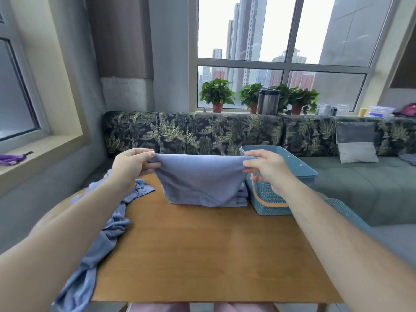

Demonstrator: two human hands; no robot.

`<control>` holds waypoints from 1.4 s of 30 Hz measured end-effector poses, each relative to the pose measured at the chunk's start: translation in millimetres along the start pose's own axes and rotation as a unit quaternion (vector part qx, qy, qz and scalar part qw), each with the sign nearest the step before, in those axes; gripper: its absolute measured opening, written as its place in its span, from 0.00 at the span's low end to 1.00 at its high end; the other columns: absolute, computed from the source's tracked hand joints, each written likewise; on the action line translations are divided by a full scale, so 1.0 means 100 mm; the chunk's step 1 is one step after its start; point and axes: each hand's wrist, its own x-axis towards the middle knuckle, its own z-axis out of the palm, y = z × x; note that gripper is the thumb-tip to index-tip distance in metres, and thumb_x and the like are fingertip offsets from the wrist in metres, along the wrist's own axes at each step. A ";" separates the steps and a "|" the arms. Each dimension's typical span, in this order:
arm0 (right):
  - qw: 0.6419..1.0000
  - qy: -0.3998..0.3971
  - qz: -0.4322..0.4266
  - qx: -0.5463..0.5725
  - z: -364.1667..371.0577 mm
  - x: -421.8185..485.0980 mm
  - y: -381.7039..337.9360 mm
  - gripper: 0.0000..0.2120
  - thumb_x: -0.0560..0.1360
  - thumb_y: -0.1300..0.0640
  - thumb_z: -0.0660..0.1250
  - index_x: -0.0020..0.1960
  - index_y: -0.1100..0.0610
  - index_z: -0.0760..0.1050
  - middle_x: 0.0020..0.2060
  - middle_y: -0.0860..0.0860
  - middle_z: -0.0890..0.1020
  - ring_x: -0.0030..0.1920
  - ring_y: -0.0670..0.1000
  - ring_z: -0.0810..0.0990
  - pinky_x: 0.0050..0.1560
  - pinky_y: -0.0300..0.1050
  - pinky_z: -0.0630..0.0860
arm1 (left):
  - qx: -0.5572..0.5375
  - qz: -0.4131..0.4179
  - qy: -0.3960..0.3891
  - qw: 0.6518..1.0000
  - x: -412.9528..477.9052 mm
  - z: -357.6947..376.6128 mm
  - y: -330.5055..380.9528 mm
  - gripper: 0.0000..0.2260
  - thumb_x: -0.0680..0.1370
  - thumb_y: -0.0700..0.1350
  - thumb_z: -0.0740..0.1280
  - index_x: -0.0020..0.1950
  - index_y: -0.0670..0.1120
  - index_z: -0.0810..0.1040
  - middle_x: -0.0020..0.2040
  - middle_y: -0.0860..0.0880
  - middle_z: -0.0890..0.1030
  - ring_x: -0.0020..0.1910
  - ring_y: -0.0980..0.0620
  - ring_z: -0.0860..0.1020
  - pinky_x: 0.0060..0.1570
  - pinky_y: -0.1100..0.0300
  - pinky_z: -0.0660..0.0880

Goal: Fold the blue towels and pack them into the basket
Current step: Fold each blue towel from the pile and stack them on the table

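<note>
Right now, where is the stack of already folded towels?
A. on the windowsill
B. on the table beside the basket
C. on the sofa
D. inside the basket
B: the folded stack lies on the table next to the basket, partly behind the towel that the left hand and right hand hold up.

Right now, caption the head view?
Left hand and right hand hold a blue towel over the folded stack beside the basket.

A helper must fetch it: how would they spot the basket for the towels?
Find the wooden table before the leaf-print sofa. At its far right corner, right of the folded blue towels, stands the basket: teal woven plastic with a tan handle, the only rigid container there.
</note>
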 end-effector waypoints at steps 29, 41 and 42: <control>0.889 0.072 -0.008 -0.453 0.36 -1.41 2.29 0.16 0.77 0.52 0.62 0.62 0.47 0.80 0.53 0.50 0.77 0.57 0.57 0.74 0.62 0.53 0.68 | 0.529 0.058 0.004 0.847 -1.44 -0.20 -2.19 0.08 0.76 0.51 0.69 0.53 0.55 0.84 0.58 0.51 0.73 0.66 0.45 0.66 0.67 0.47 0.59; 0.821 -0.189 0.013 -0.538 0.93 -0.76 2.28 0.30 0.84 0.41 0.45 0.83 0.48 0.45 0.82 0.49 0.43 0.81 0.52 0.38 0.80 0.51 0.36 | 0.601 0.047 -0.259 0.754 -0.92 0.41 -2.34 0.28 0.81 0.67 0.49 0.81 0.62 0.51 0.82 0.56 0.48 0.81 0.50 0.44 0.79 0.49 0.41; 0.822 -0.188 0.013 -0.537 0.90 -0.84 2.29 0.30 0.84 0.40 0.45 0.83 0.48 0.44 0.82 0.48 0.42 0.81 0.52 0.37 0.79 0.51 0.35 | 0.604 0.050 -0.257 0.753 -0.99 0.39 -2.34 0.29 0.81 0.68 0.48 0.81 0.62 0.50 0.82 0.57 0.47 0.81 0.50 0.43 0.79 0.49 0.41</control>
